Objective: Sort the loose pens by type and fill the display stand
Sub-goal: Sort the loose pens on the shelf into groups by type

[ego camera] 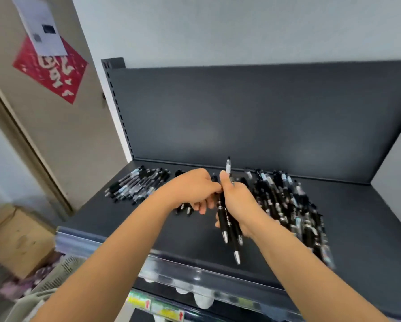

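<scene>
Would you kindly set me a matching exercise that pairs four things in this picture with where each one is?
Things:
1. tidy row of pens
2. big heap of pens
3. bundle of black pens
4. red paper

Places:
A. on the door
B. in the right hand
C. right part of the shelf
D. left part of the shelf

Pairs: 1-D; 2-C; 3-B; 4-A.
</scene>
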Demonstrator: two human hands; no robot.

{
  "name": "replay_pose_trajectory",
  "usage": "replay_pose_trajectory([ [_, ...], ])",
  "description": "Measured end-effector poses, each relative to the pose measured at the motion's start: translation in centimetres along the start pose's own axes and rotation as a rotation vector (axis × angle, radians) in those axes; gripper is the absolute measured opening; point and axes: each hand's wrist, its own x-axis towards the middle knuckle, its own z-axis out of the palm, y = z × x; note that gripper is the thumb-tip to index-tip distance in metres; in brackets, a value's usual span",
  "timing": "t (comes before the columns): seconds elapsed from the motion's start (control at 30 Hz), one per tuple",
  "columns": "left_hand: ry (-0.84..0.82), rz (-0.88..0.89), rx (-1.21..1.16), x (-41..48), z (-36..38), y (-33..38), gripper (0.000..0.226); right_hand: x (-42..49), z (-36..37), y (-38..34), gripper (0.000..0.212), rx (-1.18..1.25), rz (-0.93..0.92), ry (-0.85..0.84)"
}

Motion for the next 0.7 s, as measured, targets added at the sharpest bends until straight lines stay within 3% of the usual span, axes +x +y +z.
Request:
replay_pose_trajectory([
  [0.23, -0.061, 0.082, -0.394, -0.1, -7.4, -9.4, 0.027, 3.6, 9.3, -0.2, 0.055, 0.071, 0.047, 0.107],
  [0.33, -0.092, 0.105, -0.533, 0.1, -10.6, -11.7, 0.023, 3.7, 10.9, -0.4, 0.042, 0.178, 0.114, 0.116],
  [0.53, -0.139, 0.043, -0.483, 1.8, -14.8, -14.4, 0.025, 4.6, 10.9, -1.1, 0.026, 0.315, 0.135, 0.161],
  [0.7, -0.136, 0.070, -0.401, 3.7, -13.7, -13.8, 0.019, 5.5, 9.2, -1.6, 0.030, 0.262, 0.075, 0.234],
])
